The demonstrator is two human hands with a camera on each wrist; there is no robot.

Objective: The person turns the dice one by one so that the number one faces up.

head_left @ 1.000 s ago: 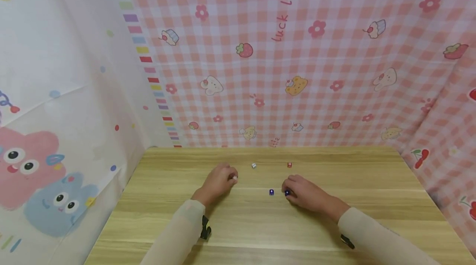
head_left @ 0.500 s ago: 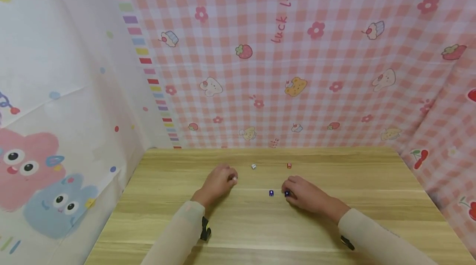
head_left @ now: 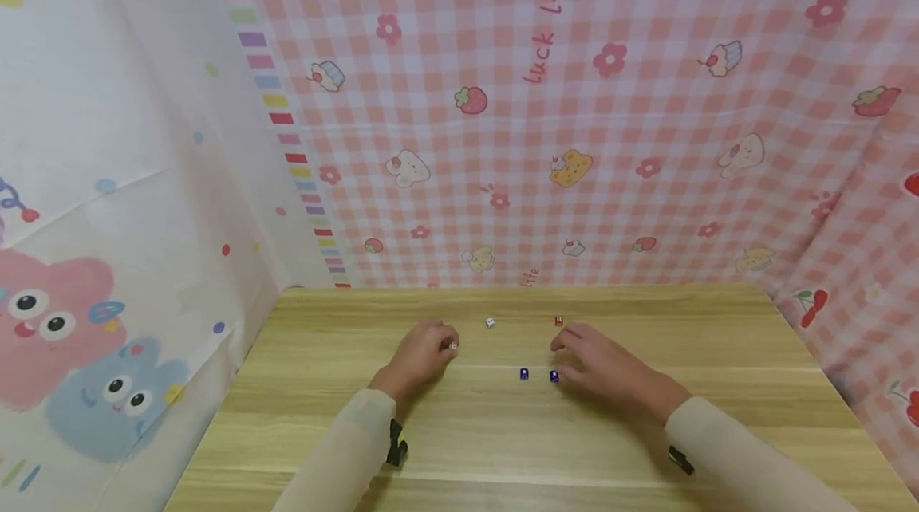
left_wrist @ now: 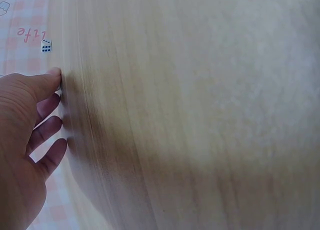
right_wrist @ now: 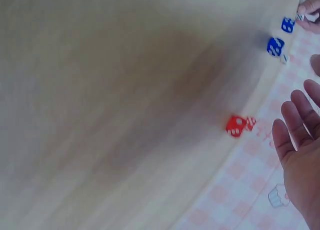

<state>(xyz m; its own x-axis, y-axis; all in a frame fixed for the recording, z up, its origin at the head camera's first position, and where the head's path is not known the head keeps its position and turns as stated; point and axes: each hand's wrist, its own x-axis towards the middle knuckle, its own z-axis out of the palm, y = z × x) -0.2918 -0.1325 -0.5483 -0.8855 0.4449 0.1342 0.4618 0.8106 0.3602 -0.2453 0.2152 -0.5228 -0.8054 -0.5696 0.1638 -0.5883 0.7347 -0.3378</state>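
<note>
My left hand (head_left: 422, 352) rests on the table and pinches a small white die (head_left: 453, 345) between thumb and fingers. In the left wrist view that die is mostly hidden. My right hand (head_left: 606, 364) hovers with parted fingers over a blue die (head_left: 554, 376), holding nothing. A second blue die (head_left: 524, 374) sits just left of it. Behind them lie a loose white die (head_left: 491, 322) and a red die (head_left: 558, 321). The right wrist view shows two red dice, the nearer red die (right_wrist: 235, 126) beside a smaller-looking red die (right_wrist: 251, 123).
The wooden table (head_left: 459, 448) ends at a pink checked cloth (head_left: 531, 129) hanging behind it. A white cloth with cartoon prints (head_left: 143, 201) hangs on the left. Black straps sit at both sleeves.
My right hand has let go of the blue die and opened, moving slightly up and to the right. The blue die stays on the table. My left hand has kept its pinch in place.
</note>
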